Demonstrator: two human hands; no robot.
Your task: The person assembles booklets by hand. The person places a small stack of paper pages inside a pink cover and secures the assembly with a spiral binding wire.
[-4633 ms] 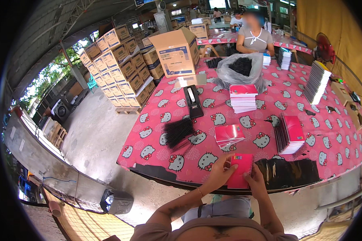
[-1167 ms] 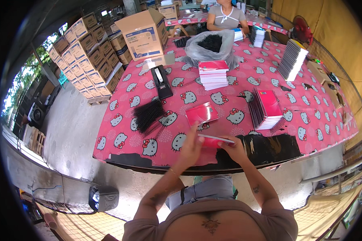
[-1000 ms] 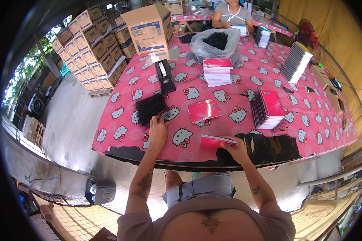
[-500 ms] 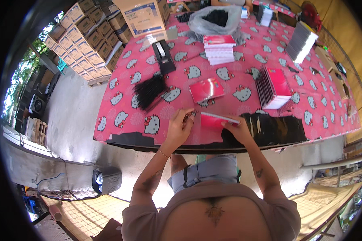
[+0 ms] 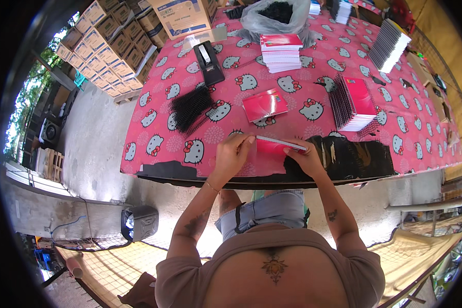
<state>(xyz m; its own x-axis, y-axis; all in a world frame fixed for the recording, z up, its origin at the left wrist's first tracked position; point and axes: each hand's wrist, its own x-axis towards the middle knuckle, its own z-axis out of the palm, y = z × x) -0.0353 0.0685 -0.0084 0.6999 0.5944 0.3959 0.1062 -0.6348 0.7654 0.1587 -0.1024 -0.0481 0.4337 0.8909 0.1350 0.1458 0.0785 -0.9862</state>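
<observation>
A pink-covered notebook (image 5: 272, 147) is held on edge above the table's front, its white page edges facing up. My right hand (image 5: 305, 158) grips its right end, thumb on the cover. At its left end my left hand (image 5: 233, 155) is closed in a pinch; what sits between the fingertips is hidden. A pile of black spiral binding coils (image 5: 191, 109) lies beyond my left hand. Another pink notebook (image 5: 265, 105) lies flat just past the held one. To the right stands a stack of spiral-bound pink notebooks (image 5: 358, 97).
Farther back are a pink-and-white notebook stack (image 5: 281, 59), a black tape dispenser (image 5: 209, 64) and a clear plastic bag (image 5: 251, 21) of black coils. A cardboard box (image 5: 185, 18) stands at the back left. Dark torn patches (image 5: 351, 159) mark the table's front edge.
My left hand has turned and its fingertips have come to the notebook's left end; the coil seen in its fingers earlier is now hidden. The right hand keeps its grip.
</observation>
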